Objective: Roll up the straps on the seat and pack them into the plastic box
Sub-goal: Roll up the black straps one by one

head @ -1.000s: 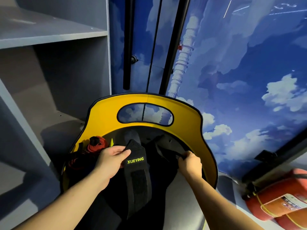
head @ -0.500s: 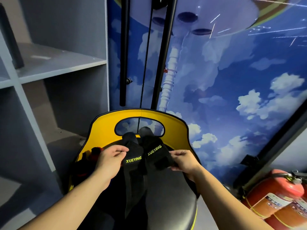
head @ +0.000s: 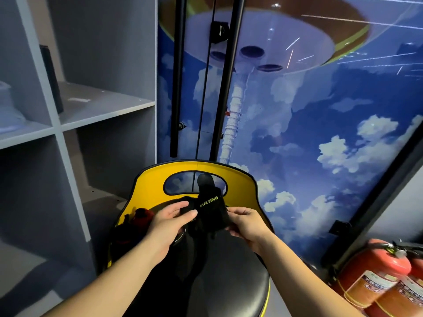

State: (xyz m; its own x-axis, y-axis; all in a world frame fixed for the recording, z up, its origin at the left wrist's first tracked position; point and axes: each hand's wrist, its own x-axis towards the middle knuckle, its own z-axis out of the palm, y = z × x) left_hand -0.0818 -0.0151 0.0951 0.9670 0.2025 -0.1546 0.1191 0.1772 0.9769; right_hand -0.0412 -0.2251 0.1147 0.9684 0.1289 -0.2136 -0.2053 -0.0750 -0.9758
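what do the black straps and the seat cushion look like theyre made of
Straps: likely woven fabric, matte black with printed yellow-green lettering, bending softly between the left hand and right hand. Seat cushion: probably smooth leather-like vinyl, showing a dull sheen.

Both hands [head: 170, 221] [head: 246, 224] pinch black straps [head: 211, 211] above the seat [head: 229, 282].

Grey shelf unit [head: 68, 115] at left, sky mural wall [head: 320, 133] behind, red fire extinguishers [head: 375, 277] bottom right, black poles [head: 177, 76].
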